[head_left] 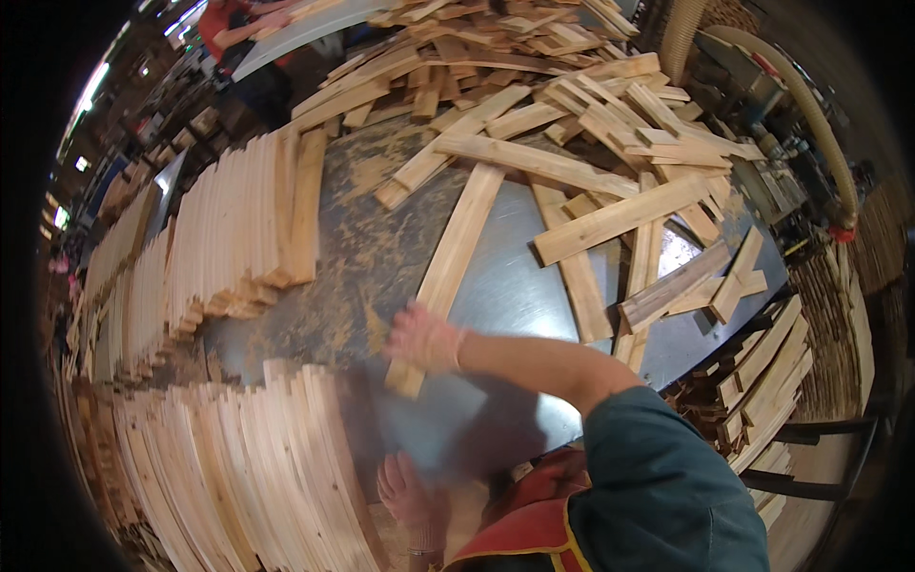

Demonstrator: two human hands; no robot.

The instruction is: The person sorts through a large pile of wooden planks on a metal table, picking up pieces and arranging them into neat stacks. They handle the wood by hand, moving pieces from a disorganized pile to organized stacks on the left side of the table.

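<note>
My right hand [424,338] reaches across from the right, its fingers somewhat blurred, and grips a narrow light wooden board [457,243] close to the board's near end. That board lies slanted on the metal tabletop [505,276], its far end by the loose pile. Lower down, at the table's near edge, my left hand [405,488] holds nothing visible, with fingers stretched out. It is right beside a row of upright boards [257,467] packed closely together at the lower left.
Loose boards [620,219] lie crisscrossed at the right and in a heap [467,57] at the back. Another packed row [233,224] stands at the left. Sawdust [367,229] covers part of the table. A hose [829,143] hangs at the far right. Another person [233,33] works at the upper left.
</note>
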